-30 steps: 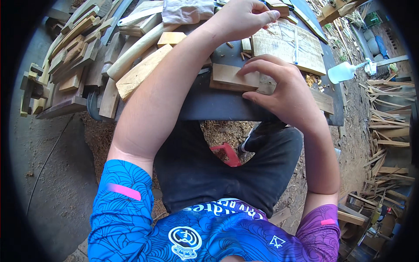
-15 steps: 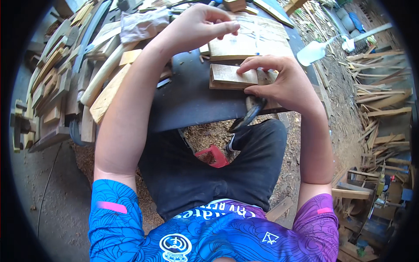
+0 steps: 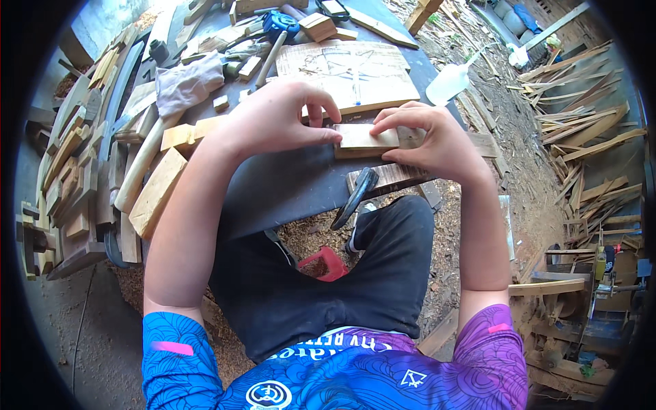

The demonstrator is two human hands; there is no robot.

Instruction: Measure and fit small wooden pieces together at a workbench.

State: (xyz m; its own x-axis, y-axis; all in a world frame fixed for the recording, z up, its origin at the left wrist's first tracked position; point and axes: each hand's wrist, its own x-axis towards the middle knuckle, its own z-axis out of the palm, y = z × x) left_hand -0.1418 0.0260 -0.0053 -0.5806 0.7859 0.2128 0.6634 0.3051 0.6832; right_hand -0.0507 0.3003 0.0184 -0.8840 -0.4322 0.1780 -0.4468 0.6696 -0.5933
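Note:
A short pale wooden block (image 3: 362, 137) lies on the dark tabletop, close to a wide board. My right hand (image 3: 434, 140) grips its right end, thumb on the near side and fingers over the top. At the block's left end, the thumb and fingers of my left hand (image 3: 290, 116) close in a pinch at the corner. Part of the left fingers' contact is hidden behind the hand. Just beyond is the wide pale board (image 3: 383, 72) with pencil lines and a pen (image 3: 357, 89) on it. A dark clamp (image 3: 355, 198) hangs at the table's near edge by a wooden strip (image 3: 389, 176).
A white squeeze bottle (image 3: 447, 83) stands at the table's right edge. Leftward lie a crumpled cloth (image 3: 188, 85), a mallet-like wooden tool (image 3: 147, 164) and piled offcuts (image 3: 75, 157). A blue tape measure (image 3: 280, 24) sits at the back. Scrap wood (image 3: 594, 150) covers the right-hand ground.
My left hand has come down from above the board to the block's left end. The right hand stays on the block. The view has shifted, showing more of the table's far side.

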